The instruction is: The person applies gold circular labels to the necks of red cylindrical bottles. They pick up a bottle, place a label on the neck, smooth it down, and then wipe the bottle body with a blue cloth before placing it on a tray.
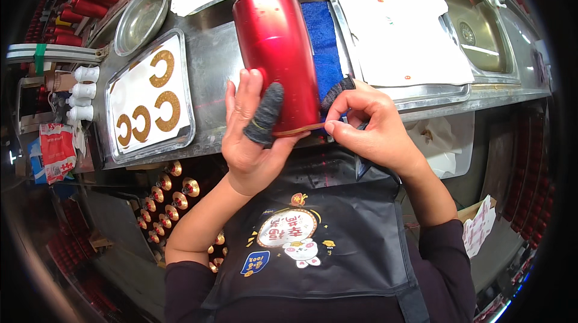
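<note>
While the left hand (247, 148) cradles the red bottle (274, 52) near its base, the right hand (373, 130) has its thumb and forefinger pinched at the end of a narrow gold strip (295, 130) along the bottle's lower edge. The two hands are apart, on opposite sides of the bottle. Dark grey finger covers (265, 115) are worn on both hands.

Containers: a shallow metal tray (186, 82) on the left of the counter carries a white sheet (129, 91), on which lie four gold C-shaped pieces (170, 69), well separated from the bottle. Just beyond it sits a round bowl (141, 19); its contents cannot be determined. A larger tray (433, 94) on the right lies under white sheeting (391, 28) with small red marks. At far right is a metal sink (457, 4) with a round drain in its floor. Below the counter, a translucent bin (463, 142) holds pale, crumpled material.

Bottle: glossy metallic red, rounded at the shoulders, with small specks on the surface and a short threaded neck pointing away from the person. It is inclined over the front of the counter, partly covering a blue towel (325, 40). Its wall is opaque; the fill cannot be told.
</note>
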The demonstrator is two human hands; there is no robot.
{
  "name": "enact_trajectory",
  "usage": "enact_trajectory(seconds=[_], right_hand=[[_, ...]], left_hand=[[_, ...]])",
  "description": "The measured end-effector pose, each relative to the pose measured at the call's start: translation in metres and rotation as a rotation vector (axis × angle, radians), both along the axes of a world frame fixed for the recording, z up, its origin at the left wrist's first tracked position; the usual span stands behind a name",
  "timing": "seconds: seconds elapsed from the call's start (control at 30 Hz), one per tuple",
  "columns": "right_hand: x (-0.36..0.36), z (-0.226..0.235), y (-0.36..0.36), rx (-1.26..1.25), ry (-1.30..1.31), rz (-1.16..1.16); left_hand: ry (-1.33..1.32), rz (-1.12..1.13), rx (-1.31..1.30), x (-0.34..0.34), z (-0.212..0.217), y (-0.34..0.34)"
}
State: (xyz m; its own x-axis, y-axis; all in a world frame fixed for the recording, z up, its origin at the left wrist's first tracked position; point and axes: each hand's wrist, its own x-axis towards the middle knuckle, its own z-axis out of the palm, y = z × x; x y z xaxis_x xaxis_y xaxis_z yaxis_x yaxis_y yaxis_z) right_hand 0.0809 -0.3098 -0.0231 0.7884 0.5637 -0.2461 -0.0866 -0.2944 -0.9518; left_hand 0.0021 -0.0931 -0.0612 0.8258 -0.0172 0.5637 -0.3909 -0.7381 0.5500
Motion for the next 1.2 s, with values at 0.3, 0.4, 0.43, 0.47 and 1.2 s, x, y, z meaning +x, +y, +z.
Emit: enact_trajectory(seconds=[0.3, 0.4, 0.43, 0.47, 1.2], right_hand=[[-0.002, 0.015, -0.002, 0.046, -0.060, -0.002], [-0.003, 0.019, -0.006, 0.023, -0.123, -0.008], [-0.002, 0.019, -0.007, 0.008, -0.090, -0.023], [-0.001, 0.017, -0.007, 0.004, -0.073, -0.037], [0.000, -0.009, -0.003, 0.019, -0.069, -0.021]], left_hand=[[0.125, -0.014, 0.092, -0.040, -0.007, 0.021], [0.104, -0.033, 0.149, -0.039, -0.008, 0.022], [0.097, -0.036, 0.166, -0.038, -0.008, 0.022], [0.089, -0.040, 0.182, -0.036, -0.007, 0.022], [-0.017, -0.020, -0.028, 0.002, 0.000, 0.001]])
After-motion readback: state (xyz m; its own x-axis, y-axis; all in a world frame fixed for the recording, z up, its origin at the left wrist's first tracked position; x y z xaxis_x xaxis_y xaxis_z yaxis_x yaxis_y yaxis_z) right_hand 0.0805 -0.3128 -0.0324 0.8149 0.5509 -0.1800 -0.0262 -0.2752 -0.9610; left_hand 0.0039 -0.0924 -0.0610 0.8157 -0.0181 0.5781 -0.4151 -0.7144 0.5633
